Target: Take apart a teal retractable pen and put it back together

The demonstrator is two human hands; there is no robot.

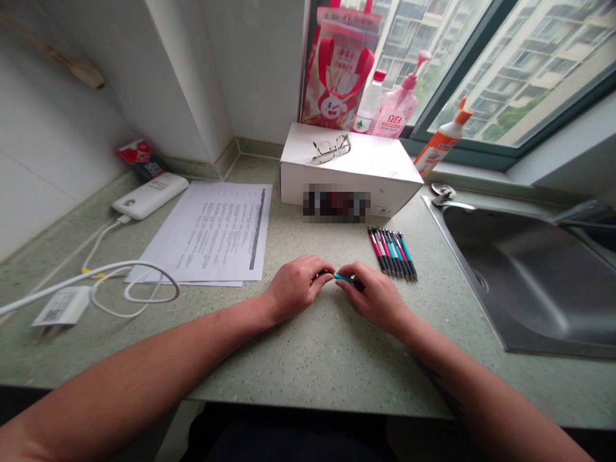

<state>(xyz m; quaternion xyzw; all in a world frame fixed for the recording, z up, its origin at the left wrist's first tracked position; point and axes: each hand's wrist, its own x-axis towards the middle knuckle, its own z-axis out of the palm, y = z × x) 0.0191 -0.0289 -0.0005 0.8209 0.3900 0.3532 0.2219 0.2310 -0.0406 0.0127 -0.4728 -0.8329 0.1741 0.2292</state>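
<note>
Both hands meet over the countertop, in front of the white box. A slim teal and black pen lies level between them. My left hand is closed in a pinch on its dark left end. The fingers of my right hand are closed around its teal barrel and black right part. Fingertips cover much of the pen. Just beyond my right hand, several pens with red, white and teal barrels lie side by side in a neat row, their dark tips toward me.
A white box with glasses on top stands at the back. Printed sheets, a power bank, a white cable and a charger lie at left. A steel sink is at right; bottles stand by the window.
</note>
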